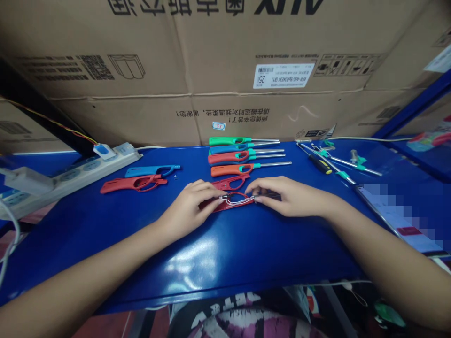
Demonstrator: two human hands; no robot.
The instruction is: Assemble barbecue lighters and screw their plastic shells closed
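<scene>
My left hand (193,204) is closed in a pinch at the left end of some thin white wire (232,203); a small part at its fingertips is too small to name. My right hand (282,196) pinches the wire's other end, with a dark thin rod partly hidden under the fingers. Below the wire lies an open red lighter shell half (230,206), partly covered by my left hand. Just behind it is another red shell half (234,182). Several assembled long-nosed lighters (230,170) in green, blue, red and orange lie in a stack behind.
On the left are a blue shell (150,171), a red shell (132,185), tiny screws (176,177) and a power strip (75,174). To the right lie a black-and-yellow screwdriver (320,164), metal tubes (355,165) and green pieces. A cardboard box (218,56) stands behind the blue table (197,263).
</scene>
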